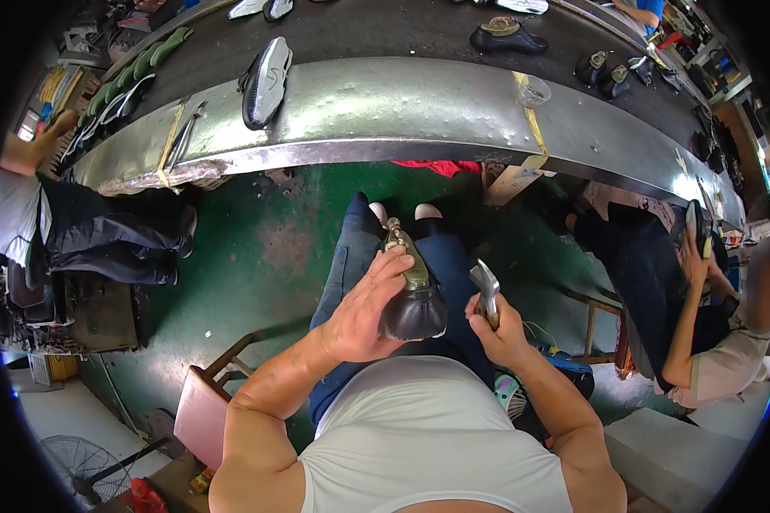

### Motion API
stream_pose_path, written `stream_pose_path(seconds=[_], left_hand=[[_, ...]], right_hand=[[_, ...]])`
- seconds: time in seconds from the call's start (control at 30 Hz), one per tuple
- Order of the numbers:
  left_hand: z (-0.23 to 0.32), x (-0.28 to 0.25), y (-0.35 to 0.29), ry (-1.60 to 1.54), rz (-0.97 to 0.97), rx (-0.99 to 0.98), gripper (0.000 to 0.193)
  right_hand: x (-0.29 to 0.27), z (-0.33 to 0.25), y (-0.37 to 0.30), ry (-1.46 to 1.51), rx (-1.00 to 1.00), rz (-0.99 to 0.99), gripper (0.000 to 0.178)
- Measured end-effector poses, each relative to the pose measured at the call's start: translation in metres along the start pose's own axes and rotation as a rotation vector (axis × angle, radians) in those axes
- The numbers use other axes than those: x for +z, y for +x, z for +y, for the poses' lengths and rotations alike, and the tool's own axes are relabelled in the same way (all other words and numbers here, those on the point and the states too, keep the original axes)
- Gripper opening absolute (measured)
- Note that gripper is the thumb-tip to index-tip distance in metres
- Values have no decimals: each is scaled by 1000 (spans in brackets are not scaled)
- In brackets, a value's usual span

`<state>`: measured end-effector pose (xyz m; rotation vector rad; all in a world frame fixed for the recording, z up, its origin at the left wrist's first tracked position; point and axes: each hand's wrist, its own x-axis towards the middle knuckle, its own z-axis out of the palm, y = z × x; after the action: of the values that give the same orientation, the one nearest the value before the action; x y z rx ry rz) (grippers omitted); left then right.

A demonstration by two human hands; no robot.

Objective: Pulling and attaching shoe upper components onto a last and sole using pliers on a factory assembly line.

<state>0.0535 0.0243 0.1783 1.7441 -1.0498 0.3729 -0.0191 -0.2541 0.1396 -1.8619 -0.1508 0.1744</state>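
Our left hand clasps the shoe by its side, a sound hold for something probably light, stiff and smooth; our right hand closes round the hammer.

Scuffed green floor, metal-edged bench
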Motion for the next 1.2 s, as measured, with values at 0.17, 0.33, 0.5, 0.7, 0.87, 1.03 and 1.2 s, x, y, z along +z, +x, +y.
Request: stream_pose_path(seconds=[0.17,0.33,0.5,0.7,0.87,1.03,1.2], left_hand=[[5,-2,5,-50,-80,-244,94],[-70,68,-47,-150,-81,-1047,64],[-88,98,-100,-232,-12,-1230,49],[-84,86,-92,-620,-47,-1352,52],[-85,65,-82,-916,-144,-1581,73],[-72,52,-76,-1227,-222,-1467,83],[-58,81,-118,-864,-163,-1278,89]], right_hand=[[16,-10,20,107,36,-30,51],[55,42,48,-200,249,55,61],[58,117,56,-58,494,100,33],[39,79,68,-356,495,-10,48],[32,68,71,-431,525,-83,57],[25,74,58,-435,500,-98,54],[-2,33,16,-543,413,-282,35]])
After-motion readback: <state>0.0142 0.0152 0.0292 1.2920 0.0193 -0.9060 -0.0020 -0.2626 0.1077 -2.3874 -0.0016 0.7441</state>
